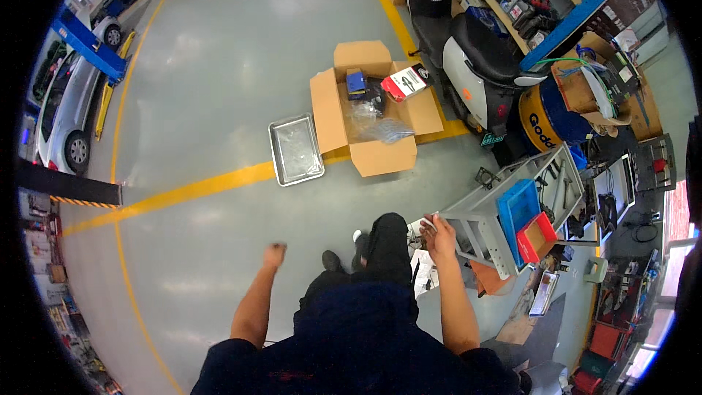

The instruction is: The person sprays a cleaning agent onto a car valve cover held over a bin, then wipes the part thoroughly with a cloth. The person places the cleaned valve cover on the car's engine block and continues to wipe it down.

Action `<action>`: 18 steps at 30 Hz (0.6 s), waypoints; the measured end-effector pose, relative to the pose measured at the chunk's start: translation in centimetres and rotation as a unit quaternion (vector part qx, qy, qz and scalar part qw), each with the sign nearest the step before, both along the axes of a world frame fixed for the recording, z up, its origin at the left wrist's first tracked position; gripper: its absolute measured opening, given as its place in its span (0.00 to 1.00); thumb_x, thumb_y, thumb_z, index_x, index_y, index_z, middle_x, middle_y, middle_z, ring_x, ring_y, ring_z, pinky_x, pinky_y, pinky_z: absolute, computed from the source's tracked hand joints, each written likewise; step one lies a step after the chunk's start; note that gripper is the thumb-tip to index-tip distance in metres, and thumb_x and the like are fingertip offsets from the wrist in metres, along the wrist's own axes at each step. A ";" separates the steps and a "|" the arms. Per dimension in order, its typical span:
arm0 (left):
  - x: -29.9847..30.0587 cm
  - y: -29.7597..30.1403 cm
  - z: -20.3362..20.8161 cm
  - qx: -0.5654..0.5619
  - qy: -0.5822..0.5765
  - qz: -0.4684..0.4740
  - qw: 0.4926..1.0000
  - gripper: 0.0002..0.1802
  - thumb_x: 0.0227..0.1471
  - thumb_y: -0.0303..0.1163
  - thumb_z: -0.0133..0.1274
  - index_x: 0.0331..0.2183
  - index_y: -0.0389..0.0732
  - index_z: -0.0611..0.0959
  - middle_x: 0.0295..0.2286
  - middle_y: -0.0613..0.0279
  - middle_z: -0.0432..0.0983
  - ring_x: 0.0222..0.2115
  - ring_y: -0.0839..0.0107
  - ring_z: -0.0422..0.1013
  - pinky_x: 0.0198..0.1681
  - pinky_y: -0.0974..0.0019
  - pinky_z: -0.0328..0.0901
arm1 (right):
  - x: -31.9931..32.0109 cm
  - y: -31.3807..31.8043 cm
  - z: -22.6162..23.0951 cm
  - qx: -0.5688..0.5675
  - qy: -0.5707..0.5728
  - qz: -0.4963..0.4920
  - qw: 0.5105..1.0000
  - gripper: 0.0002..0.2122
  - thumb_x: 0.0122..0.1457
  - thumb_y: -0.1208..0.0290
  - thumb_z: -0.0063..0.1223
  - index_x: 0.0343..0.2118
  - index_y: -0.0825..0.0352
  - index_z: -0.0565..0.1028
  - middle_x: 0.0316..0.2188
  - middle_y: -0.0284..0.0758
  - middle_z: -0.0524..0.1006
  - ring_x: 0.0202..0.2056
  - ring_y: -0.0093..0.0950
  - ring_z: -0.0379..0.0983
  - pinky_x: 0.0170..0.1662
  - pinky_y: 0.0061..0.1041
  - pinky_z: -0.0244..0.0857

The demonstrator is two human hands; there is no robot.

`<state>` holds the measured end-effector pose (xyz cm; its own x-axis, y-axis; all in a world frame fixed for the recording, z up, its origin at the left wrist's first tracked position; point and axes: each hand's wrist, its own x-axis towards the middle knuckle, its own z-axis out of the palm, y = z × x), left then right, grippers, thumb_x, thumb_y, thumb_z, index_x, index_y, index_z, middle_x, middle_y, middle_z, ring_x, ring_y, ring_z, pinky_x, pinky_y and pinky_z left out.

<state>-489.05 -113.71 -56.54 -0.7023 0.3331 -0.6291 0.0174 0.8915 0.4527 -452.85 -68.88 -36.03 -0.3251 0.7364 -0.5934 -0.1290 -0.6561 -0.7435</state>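
My left hand (275, 254) is in the air over the grey floor, its fingers curled in and nothing visible in them. My right hand (440, 240) is raised beside the grey metal cart (475, 238), fingers pinched around a small pale thing too small to make out. Ahead on the floor stands an opened cardboard box (329, 113) with its flaps spread. Inside it are a small blue box (356, 83) and clear plastic wrapping (384, 130); a red and white carton (406, 83) rests at its right flap. A shallow metal tray (297, 150) lies left of the box.
On the cart are a blue bin (518, 212) and a red bin (537, 237). A scooter (479, 66) stands at the far right by a yellow and blue drum (548, 117) and shelving. A silver car (69, 110) is at the far left, near a blue lift post (88, 42).
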 end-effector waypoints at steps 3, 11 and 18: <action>-6.3 14.3 11.2 0.295 -0.067 0.174 0.937 0.19 0.67 0.41 0.54 0.43 0.32 0.87 0.38 0.55 0.86 0.41 0.65 0.80 0.48 0.62 0.72 | -5.5 7.4 -4.2 -0.008 -0.033 0.013 0.999 0.20 0.73 0.59 0.54 0.55 0.72 0.75 0.54 0.44 0.80 0.46 0.38 0.80 0.48 0.40 0.76; -1.7 11.9 9.2 0.022 -0.063 0.241 0.968 0.21 0.67 0.43 0.55 0.45 0.32 0.86 0.35 0.57 0.85 0.37 0.70 0.78 0.45 0.63 0.72 | -22.4 27.7 -30.8 -0.176 -0.239 0.093 0.950 0.25 0.69 0.53 0.59 0.61 0.67 0.72 0.53 0.40 0.79 0.45 0.38 0.81 0.47 0.39 0.77; 4.4 10.7 14.6 -0.214 -0.269 0.342 0.874 0.15 0.64 0.37 0.55 0.47 0.38 0.83 0.35 0.59 0.83 0.32 0.68 0.78 0.31 0.66 0.71 | -34.4 36.8 -47.6 -0.232 -0.338 0.063 0.910 0.38 0.64 0.53 0.67 0.70 0.67 0.61 0.58 0.41 0.74 0.56 0.41 0.73 0.51 0.43 0.75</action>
<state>-484.68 -102.98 -41.92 -0.2088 -0.3969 -0.8938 -0.6992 0.6996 -0.1473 -487.24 -32.05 -83.63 0.1658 0.3372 -0.9267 0.3527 -0.8978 -0.2636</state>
